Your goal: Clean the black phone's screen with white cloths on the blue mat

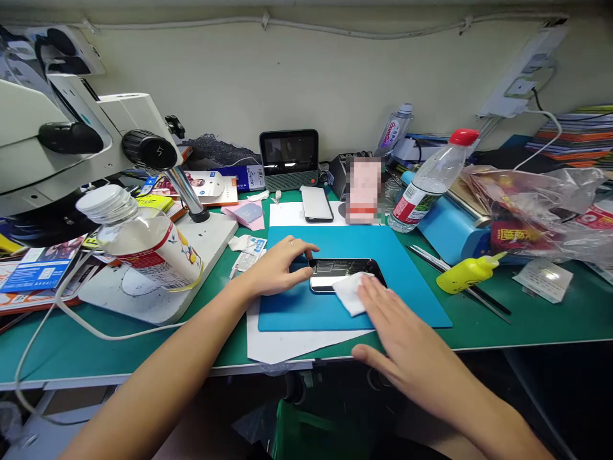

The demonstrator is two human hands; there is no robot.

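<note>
A dark, shiny smartphone [325, 269] lies flat on the blue work mat [297, 316], with light reflected across its glass. My left hand [280, 265] is at the phone's left end, its thumb and a finger against the edge near the corner, the index finger stretched out above. Under the flat fingers of my right hand [390, 313] is a folded white tissue [349, 294], pressed on the phone's lower right part. The right thumb stands apart from the tissue.
A microscope [138, 147] and a large bottle [148, 243] stand at left. Behind the mat are a white phone-like slab [316, 204] and a small screen [290, 156]. At right are a red-capped bottle [431, 179], a yellow squeeze bottle [467, 275] and tweezers-like tools [479, 297].
</note>
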